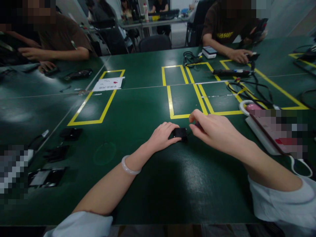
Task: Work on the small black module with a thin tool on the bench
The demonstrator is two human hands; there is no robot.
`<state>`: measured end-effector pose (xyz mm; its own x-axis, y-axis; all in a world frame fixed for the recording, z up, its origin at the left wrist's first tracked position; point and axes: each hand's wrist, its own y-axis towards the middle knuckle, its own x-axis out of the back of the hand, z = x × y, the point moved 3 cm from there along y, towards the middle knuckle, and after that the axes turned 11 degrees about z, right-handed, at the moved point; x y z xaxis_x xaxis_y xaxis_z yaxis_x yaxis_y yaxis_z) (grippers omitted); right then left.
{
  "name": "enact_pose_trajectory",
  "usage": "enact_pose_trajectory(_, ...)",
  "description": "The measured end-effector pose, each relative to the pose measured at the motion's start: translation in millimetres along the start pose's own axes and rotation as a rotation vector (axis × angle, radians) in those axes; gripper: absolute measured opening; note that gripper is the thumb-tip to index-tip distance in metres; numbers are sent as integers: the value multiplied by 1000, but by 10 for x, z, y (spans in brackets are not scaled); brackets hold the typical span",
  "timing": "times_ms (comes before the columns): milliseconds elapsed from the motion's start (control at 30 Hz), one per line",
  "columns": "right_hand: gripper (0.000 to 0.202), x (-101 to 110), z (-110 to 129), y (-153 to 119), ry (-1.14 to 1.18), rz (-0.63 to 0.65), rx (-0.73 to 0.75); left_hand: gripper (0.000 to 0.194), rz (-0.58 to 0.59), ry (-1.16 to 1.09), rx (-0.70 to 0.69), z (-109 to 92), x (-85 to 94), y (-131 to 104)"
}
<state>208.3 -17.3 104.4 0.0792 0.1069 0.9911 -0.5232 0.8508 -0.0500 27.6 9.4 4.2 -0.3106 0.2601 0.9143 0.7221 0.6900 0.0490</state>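
Note:
A small black rectangular block (180, 133) lies low at the green table's surface, gripped between the thumb and fingers of my left hand (163, 135). Just to its right, my right hand (209, 129) is closed in a pinch. Something thin and dark runs from the block's right side toward those fingertips, but its kind is too hidden and small to tell. On the left of the table lie several dark parts: one black piece (70, 133), another below it (56, 152), and a flat one with a silvery face (46, 177).
Yellow tape outlines (108, 105) mark the green table (138, 105). A white paper sheet (108, 84) lies left of centre. Black cables (256, 87) and a pen-shaped black tool (230, 72) are at right, near a pink-and-white item (274, 131). Two people sit across the table.

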Motion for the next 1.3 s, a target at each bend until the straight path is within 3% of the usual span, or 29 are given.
enact_pose_trajectory(1300,19,-32,-22,6,-42,-3,0,39,-1,1,5,17,-12,1)
